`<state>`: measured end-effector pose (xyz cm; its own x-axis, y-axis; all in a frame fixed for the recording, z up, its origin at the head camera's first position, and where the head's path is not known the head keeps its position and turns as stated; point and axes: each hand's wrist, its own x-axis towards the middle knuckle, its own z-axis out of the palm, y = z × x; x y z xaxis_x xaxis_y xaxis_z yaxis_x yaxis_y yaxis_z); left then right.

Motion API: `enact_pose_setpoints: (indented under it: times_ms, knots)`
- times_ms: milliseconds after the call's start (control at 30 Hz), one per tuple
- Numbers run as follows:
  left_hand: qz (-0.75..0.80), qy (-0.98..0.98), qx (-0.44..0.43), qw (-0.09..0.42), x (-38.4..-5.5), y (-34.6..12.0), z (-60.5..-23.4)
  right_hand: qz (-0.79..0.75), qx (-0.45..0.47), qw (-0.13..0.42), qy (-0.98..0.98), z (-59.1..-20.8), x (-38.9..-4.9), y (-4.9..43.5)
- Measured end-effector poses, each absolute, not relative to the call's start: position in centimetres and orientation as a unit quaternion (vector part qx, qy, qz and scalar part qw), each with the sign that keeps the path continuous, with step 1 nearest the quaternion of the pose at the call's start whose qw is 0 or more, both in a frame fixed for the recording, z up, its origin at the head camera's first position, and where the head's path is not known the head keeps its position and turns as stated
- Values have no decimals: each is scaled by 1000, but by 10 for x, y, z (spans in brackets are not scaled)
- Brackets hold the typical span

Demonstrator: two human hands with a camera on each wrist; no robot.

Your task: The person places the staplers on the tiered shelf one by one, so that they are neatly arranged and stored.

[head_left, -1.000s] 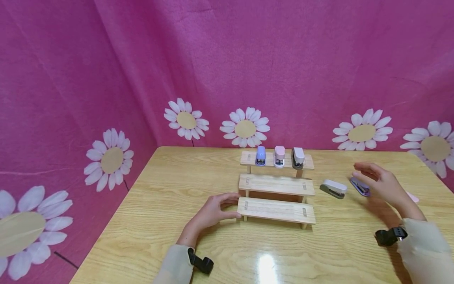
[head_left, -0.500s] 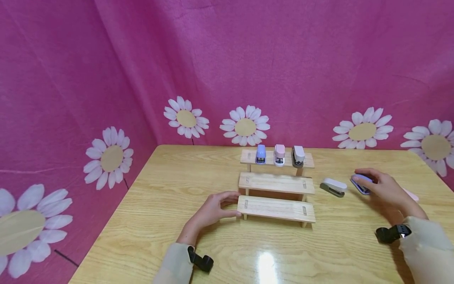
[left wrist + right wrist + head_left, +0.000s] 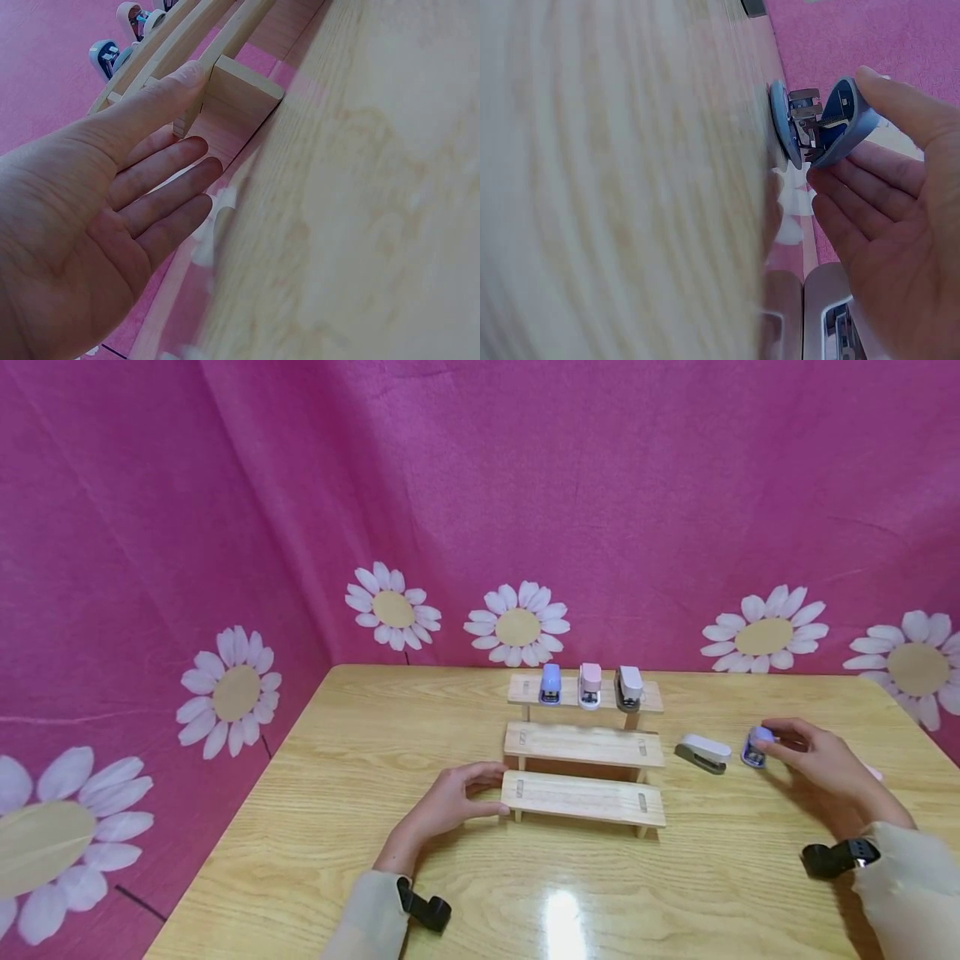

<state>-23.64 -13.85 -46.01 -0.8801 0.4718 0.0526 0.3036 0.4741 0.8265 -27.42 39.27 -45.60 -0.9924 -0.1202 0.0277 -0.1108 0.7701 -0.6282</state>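
My right hand (image 3: 821, 768) pinches a small lavender-blue stapler (image 3: 756, 748) between thumb and fingers, low over the table right of the wooden stand. In the right wrist view the stapler (image 3: 847, 124) faces the camera with its metal front and spring showing, the thumb on its cover. My left hand (image 3: 446, 806) grips the left end of the lowest step of the three-step wooden stand (image 3: 585, 797), thumb at the front corner, index finger at the back. The left wrist view shows the thumb on the step's edge and the other fingers extended beside it.
A white-and-grey stapler (image 3: 703, 752) lies between the stand and my right hand. Blue (image 3: 551, 683), pink (image 3: 590, 683) and white-and-grey (image 3: 629, 687) staplers stand on the top step. A pink object (image 3: 874, 772) is partly hidden behind the right hand. Pink flowered cloth (image 3: 637, 510) hangs behind the table.
My right hand has come down onto the lavender-blue stapler, taken hold of it and turned it so its front faces me. The left hand stays on the stand.
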Motion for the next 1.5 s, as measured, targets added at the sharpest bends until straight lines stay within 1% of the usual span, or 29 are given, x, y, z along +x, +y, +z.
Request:
enact_pose_setpoints:
  times_ms: [167,400,567,800,900,1000,1067,1167,1300,1500]
  knots:
    - [461,853,226,94,-237,-139,-460,-346,-65,-7,936,-459,-274,393]
    - [461,853,225,99,-236,-139,-460,-352,-22,20,935,-458,-274,391]
    - [459,853,226,100,-236,-139,-459,-365,-20,2,931,-460,-272,390]
    - [458,854,228,97,-236,-139,-458,-357,-42,-60,931,-458,-266,390]
    - [457,855,226,98,-236,-139,-458,-395,-23,-45,917,-456,-262,387]
    - [460,852,231,98,-236,-139,-457,-401,-12,-39,915,-452,-257,383]
    - [461,851,231,99,-236,-139,-457,-389,-19,-52,919,-450,-254,381]
    - [459,853,230,98,-235,-139,-457,-377,-55,-92,920,-445,-251,377]
    - [457,854,231,97,-235,-139,-457,-390,-101,-132,906,-442,-248,369]
    - [453,857,225,99,-234,-138,-456,-401,-116,-151,896,-436,-246,359]
